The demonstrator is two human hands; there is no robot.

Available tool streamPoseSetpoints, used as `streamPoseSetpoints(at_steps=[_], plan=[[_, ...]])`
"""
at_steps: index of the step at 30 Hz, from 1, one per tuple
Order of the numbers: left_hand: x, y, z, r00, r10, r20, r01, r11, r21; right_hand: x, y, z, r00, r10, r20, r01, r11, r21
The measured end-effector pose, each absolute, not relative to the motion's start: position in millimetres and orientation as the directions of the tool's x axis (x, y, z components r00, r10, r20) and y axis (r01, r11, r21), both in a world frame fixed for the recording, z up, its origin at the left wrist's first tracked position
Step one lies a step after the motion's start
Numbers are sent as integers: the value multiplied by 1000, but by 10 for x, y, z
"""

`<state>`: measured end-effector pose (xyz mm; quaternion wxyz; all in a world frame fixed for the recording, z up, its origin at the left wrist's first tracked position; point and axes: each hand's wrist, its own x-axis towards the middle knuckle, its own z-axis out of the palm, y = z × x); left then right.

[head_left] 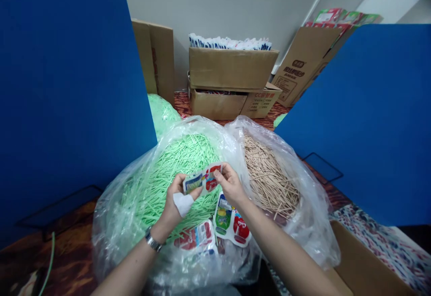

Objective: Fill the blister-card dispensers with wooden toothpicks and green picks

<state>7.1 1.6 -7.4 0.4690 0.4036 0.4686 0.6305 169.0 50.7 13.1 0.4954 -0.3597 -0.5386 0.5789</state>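
Note:
Both hands hold one small printed packet (203, 180) above a clear bag of green sticks (175, 170). My left hand (177, 199), with a white bandage on the thumb and a watch on the wrist, grips the packet's left end. My right hand (230, 183) pinches its right end. Two more printed packets lie just below: one (231, 222) under my right wrist, another (197, 237) nearer me on the plastic. A second clear bag holds tan sticks (269, 177) to the right.
Blue partition panels stand at left (67, 94) and right (363, 121). Stacked cardboard boxes (232, 80) sit at the back, one filled with packets. An open cardboard box (363, 269) is at the lower right. Another green bag (161, 112) lies behind.

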Motion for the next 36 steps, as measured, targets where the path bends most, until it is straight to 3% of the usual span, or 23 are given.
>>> streamPoseSetpoints(at_steps=[15, 19, 25, 36], plan=[[61, -4, -42, -182, 982, 50, -114, -72, 991, 1626, 415, -32, -218, 966, 141, -219, 92, -971], [56, -17, -46, -170, 978, 119, -126, -141, 982, 1650, 413, -47, -192, 968, 161, -237, 114, -965], [35, -79, -64, -168, 960, 224, 148, -200, 969, 1683, 388, -61, -251, 949, 190, -231, 132, -964], [-44, -255, -116, -127, 863, 488, 308, -434, 847, 1744, 295, -83, -277, 929, 247, -253, 177, -951]])
